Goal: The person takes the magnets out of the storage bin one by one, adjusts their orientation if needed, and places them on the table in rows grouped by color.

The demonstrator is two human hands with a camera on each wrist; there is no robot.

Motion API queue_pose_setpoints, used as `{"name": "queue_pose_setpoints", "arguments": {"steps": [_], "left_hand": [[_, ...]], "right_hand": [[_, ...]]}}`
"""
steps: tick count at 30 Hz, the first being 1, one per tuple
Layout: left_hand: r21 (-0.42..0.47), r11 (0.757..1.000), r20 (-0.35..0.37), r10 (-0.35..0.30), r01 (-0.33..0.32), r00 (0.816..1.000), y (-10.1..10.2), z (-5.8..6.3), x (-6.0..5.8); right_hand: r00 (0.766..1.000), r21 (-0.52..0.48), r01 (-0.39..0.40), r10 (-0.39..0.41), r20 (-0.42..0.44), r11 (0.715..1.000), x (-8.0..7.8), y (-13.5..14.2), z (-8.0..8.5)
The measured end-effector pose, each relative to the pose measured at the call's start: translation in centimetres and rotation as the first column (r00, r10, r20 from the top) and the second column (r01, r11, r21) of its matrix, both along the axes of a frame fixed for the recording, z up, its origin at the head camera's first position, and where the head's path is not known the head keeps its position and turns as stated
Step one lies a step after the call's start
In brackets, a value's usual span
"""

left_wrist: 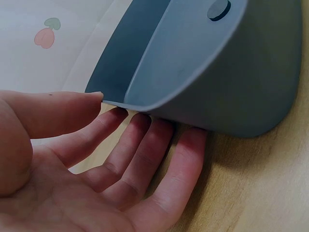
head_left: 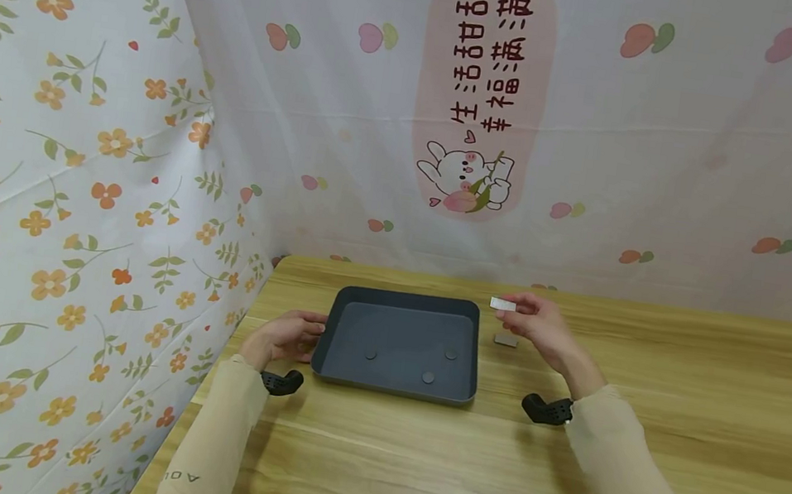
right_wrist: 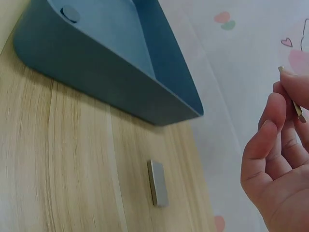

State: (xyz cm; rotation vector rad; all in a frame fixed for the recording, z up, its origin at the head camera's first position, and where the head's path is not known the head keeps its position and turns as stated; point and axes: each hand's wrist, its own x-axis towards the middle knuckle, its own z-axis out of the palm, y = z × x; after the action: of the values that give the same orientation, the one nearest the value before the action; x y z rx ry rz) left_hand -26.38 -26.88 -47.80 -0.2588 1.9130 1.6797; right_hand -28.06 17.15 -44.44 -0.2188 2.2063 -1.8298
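Observation:
A dark grey rectangular tray (head_left: 392,387) lies on the table, with three small grey discs (head_left: 451,354) on its floor. At the tray's left side, my left hand (head_left: 290,335) touches the outer wall with its fingertips, the thumb tip at the rim (left_wrist: 113,102). Beyond the tray's right side, my right hand (head_left: 539,326) pinches a small thin rectangular plate (head_left: 503,304) between thumb and fingers, raised above the table. The plate appears pale in the head view and edge-on in the right wrist view. Below that hand, a similar grey metal bar (right_wrist: 158,183) lies flat on the wood.
The wooden table (head_left: 681,418) stretches out to the right and in front of the tray. A printed cloth (head_left: 354,108) hangs behind it and a flowered cloth (head_left: 67,237) along the left. Black wrist mounts (head_left: 546,409) sit under both wrists.

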Motion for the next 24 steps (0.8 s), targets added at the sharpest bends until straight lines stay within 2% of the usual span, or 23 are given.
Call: {"name": "queue_pose_setpoints", "arguments": {"steps": [19,24], "left_hand": [[-0.009,1.0,-0.015,-0.007,0.007,1.0,0.0,-0.1,-0.1],[-0.026,1.0,-0.009,0.013,-0.014,1.0,0.0,-0.1,-0.1]], "right_hand": [[1.0,0.054,0.022,-0.023,0.021,0.998,0.2,4.2,-0.7],[0.999,0.059,0.037,-0.039,0.025,0.998,0.4,5.5,-1.0]]}}
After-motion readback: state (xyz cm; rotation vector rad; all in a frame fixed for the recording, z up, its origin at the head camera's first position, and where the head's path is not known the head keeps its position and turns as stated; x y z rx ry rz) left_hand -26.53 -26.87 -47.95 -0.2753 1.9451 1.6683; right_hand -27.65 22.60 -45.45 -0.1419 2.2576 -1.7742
